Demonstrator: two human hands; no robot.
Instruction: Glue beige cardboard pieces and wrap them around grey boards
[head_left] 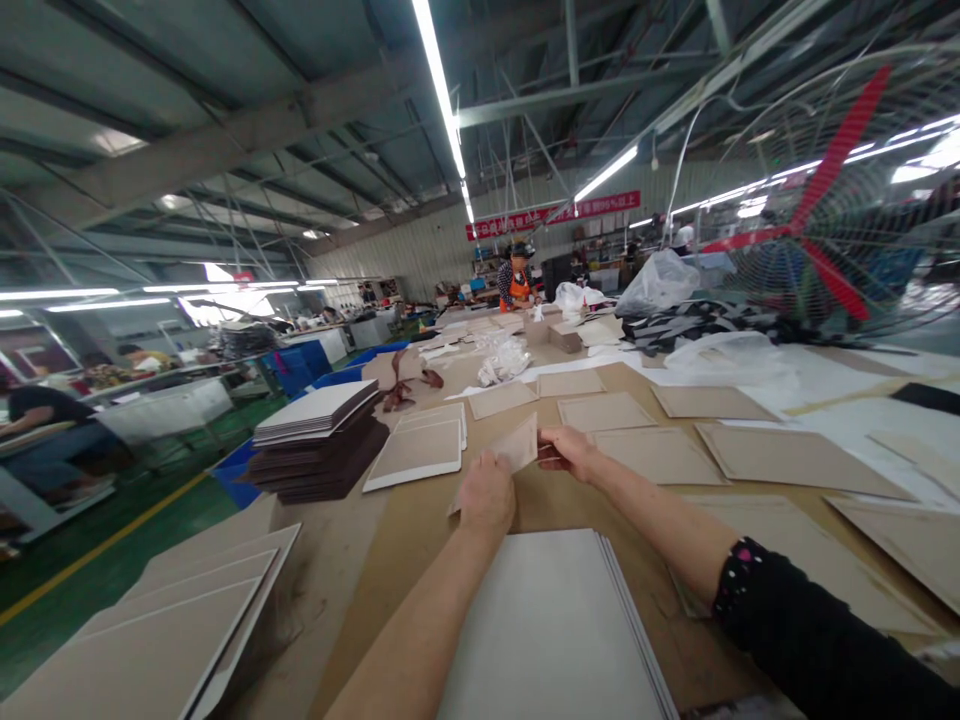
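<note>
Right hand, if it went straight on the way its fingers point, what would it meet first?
Most likely the beige sheet in the left hand: its edge lies just at the fingertips of the right hand, perhaps touching already, though depth is hard to judge.

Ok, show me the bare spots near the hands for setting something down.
Bare brown tabletop shows between the left forearm and the stacked beige panels at lower left; a smaller patch lies between the white-topped stack and the right hand. Crowded: the right side, with spread beige panels, and farther off, black strips.
</note>
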